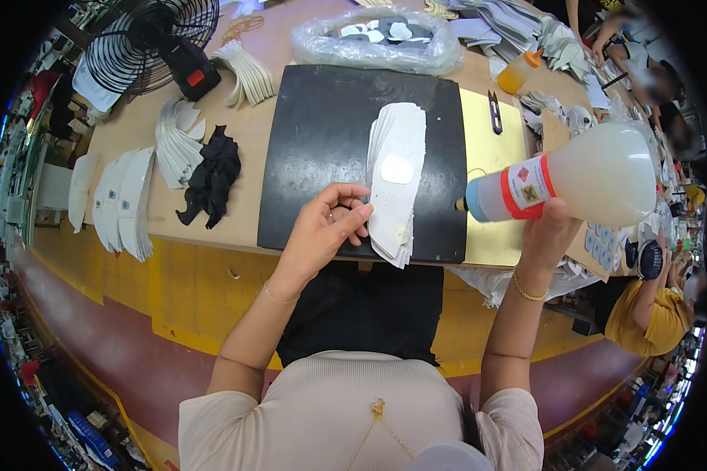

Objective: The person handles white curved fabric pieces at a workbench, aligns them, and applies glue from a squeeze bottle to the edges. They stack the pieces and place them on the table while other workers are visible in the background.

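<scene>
In my right hand [548, 231] is a large translucent squeeze bottle [605, 177], gripped near its red-banded label. The bottle lies almost level in the air, its blue collar and narrow nozzle pointing left above the yellow sheet. My left hand [334, 216] is curled at the left edge of a stack of long white pieces [393, 212], thumb and fingers drawn together; whatever may be between them is too small to tell. A white rounded patch [397, 169] rests on the top piece. The stack lies on a black board [314, 133].
Purple thread snips [495, 112] lie on the yellow sheet [487, 165]. Beyond the board sits a clear plastic bag [306, 43] of cut pieces. A black cloth [214, 177], white bundles [126, 200] and a fan [149, 39] occupy the left. An orange bottle [517, 74] stands back right.
</scene>
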`<state>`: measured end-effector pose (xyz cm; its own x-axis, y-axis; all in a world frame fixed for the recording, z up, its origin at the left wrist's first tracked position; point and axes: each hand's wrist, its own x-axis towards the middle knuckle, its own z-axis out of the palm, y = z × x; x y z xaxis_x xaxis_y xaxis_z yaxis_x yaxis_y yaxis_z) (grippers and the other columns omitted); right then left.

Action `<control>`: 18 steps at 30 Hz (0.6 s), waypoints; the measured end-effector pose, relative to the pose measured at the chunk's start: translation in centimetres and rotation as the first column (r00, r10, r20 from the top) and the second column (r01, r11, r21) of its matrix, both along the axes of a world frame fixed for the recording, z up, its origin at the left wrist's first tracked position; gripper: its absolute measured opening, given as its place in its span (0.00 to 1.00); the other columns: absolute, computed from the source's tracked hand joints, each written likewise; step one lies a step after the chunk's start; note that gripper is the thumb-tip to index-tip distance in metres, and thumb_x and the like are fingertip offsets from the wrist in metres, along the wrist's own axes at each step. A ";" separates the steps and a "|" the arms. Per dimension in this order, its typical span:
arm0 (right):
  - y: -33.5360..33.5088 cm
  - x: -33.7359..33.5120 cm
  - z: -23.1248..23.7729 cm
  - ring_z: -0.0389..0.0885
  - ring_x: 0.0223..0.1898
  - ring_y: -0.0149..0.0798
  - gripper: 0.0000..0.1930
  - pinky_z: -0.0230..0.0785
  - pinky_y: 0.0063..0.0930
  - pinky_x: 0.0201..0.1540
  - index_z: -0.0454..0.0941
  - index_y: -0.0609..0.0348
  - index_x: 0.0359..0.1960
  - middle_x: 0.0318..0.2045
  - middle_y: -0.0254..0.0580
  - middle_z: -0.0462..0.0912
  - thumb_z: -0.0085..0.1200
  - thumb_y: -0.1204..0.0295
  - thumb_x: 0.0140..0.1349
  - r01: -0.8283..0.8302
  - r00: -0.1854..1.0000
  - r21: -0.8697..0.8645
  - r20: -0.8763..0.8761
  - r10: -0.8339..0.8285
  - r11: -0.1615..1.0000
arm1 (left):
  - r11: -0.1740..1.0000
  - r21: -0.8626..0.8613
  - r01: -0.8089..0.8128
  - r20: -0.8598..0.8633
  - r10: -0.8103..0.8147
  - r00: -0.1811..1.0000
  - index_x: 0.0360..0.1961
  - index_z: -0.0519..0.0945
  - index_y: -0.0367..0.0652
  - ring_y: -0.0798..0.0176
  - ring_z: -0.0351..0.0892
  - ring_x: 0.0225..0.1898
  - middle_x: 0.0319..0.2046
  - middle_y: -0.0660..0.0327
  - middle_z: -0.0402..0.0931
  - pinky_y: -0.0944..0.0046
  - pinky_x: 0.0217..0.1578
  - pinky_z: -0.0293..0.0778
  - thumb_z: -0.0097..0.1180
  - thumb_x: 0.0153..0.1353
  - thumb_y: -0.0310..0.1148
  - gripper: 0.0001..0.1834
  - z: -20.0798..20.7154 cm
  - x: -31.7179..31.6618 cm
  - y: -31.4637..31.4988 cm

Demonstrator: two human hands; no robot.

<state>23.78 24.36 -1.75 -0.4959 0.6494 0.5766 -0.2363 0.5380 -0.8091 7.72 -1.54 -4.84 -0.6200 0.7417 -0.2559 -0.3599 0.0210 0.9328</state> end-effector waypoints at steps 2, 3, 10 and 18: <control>0.1 0.0 -0.7 0.81 0.50 0.45 0.45 0.79 0.41 0.52 0.63 0.65 0.59 0.51 0.49 0.77 0.69 0.45 0.51 0.018 0.999 0.082 0.034 -0.021 0.996 | 1.000 0.001 -0.004 0.034 0.004 0.999 0.50 0.75 0.32 0.72 0.77 0.31 0.34 0.61 0.76 0.73 0.31 0.74 0.58 0.66 0.28 0.15 0.0 -0.1 0.1; 0.0 -0.2 -0.9 0.81 0.50 0.45 0.45 0.79 0.41 0.52 0.63 0.65 0.60 0.51 0.49 0.77 0.69 0.44 0.51 0.031 0.999 0.078 0.031 -0.033 0.996 | 1.000 0.002 -0.006 0.051 0.006 0.999 0.50 0.76 0.32 0.72 0.77 0.31 0.33 0.62 0.76 0.73 0.31 0.74 0.58 0.66 0.28 0.14 0.1 -0.1 0.1; -0.3 -2.3 -1.1 0.82 0.50 0.41 0.46 0.79 0.40 0.52 0.64 0.62 0.60 0.49 0.44 0.78 0.67 0.41 0.50 0.003 0.996 -0.149 -0.091 -0.017 0.989 | 0.992 -0.117 0.049 0.042 -0.044 0.998 0.43 0.77 0.34 0.74 0.76 0.28 0.30 0.63 0.77 0.74 0.29 0.73 0.62 0.63 0.28 0.10 -0.1 -0.7 0.2; -0.9 -6.4 0.0 0.82 0.45 0.34 0.37 0.79 0.34 0.49 0.69 0.57 0.56 0.45 0.38 0.80 0.56 0.38 0.59 -0.226 0.943 -0.636 -0.334 0.000 0.738 | 0.989 -0.151 -0.014 -0.020 0.011 1.000 0.37 0.79 0.35 0.79 0.69 0.26 0.26 0.69 0.73 0.78 0.27 0.66 0.68 0.59 0.29 0.11 0.6 -0.4 1.0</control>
